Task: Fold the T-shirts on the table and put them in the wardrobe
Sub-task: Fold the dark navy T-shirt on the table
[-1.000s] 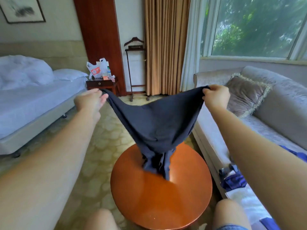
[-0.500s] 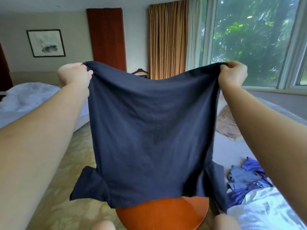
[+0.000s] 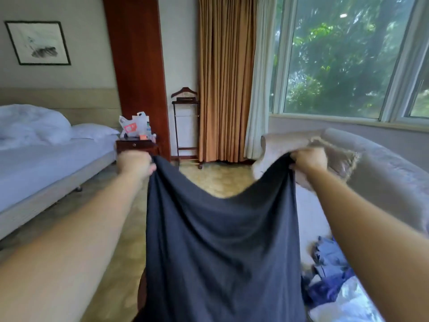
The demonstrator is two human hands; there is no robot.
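A dark navy T-shirt [image 3: 218, 247] hangs spread in front of me, its top edge sagging in the middle. My left hand [image 3: 135, 164] grips its upper left corner. My right hand [image 3: 307, 159] grips its upper right corner. Both arms are stretched forward at about the same height. The shirt's lower part runs out of the bottom of the view and hides the round table. Blue and purple clothes [image 3: 329, 273] lie crumpled on the sofa to my right.
A bed [image 3: 46, 159] with white bedding stands on the left, a dark nightstand [image 3: 137, 145] with bags beside it. A wooden valet stand [image 3: 185, 126] and tan curtains are ahead. A grey sofa [image 3: 383, 173] with a cushion runs along the right under the window.
My hands have come down from head height to a lower level with the shirt, and its top edge has slackened and sags. The table has dropped out of sight behind the cloth.
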